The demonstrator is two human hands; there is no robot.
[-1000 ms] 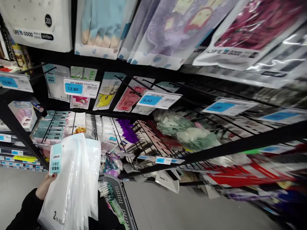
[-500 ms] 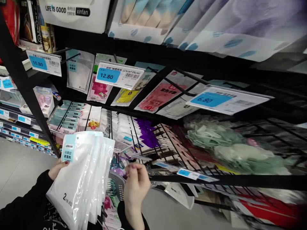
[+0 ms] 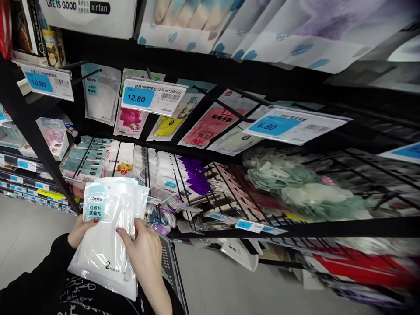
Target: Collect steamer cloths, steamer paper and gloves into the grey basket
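A stack of white plastic packets of silicone steamer cloths (image 3: 108,245) is between my two hands, at the lower left. My left hand (image 3: 80,228) grips its left edge, thumb on the front near the pale blue label. On the right side, my right hand (image 3: 144,245) closes round the stack, thumb on the front and fingers behind the edge. The hidden fingers of both hands lie behind the packets. A similar packet (image 3: 101,94) hangs on a hook under the 10.80 price tag (image 3: 47,82).
A grey basket (image 3: 173,267) stands below, right of my right hand. Black racks hold packed gloves (image 3: 213,124), purple-and-white packets (image 3: 193,175) and green mesh bath puffs (image 3: 282,173). Hooks and price tags (image 3: 297,124) jut toward me. A dark post (image 3: 39,127) rises at the left.
My right hand has moved left from beside the packets and taken hold of their right side. The fanned packets are now squared closer together. The view has shifted slightly.
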